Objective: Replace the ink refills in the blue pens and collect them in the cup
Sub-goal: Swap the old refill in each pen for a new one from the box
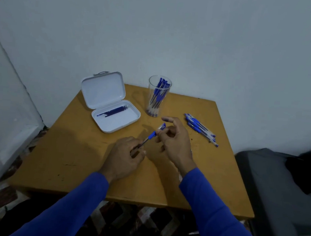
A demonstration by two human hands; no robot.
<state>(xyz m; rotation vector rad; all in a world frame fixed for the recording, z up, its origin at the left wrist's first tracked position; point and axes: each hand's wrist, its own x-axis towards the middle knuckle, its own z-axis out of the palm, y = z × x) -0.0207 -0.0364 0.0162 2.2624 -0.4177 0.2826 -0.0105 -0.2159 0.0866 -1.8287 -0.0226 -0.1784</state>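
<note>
While both hands hold one blue pen (151, 135) above the desk (84, 160), keep it straight.
Left hand (123, 158) pinches the barrel, right hand (173, 138) pinches the tip piece; twist gently, cup (158, 96) waits behind.

**One head-worn view, angled down over a small table**

A single wide-angle view is given, taken from the person's head and directed forward and down. The square ochre wooden table (84, 160) is seen from its near edge, close enough that both blue-sleeved forearms enter from the bottom of the frame. The far edge is met by a pale grey wall (176, 35), which fills the upper half. Straight lines are bowed towards the borders by the lens. No second view is supplied, so nothing is shared.
</note>
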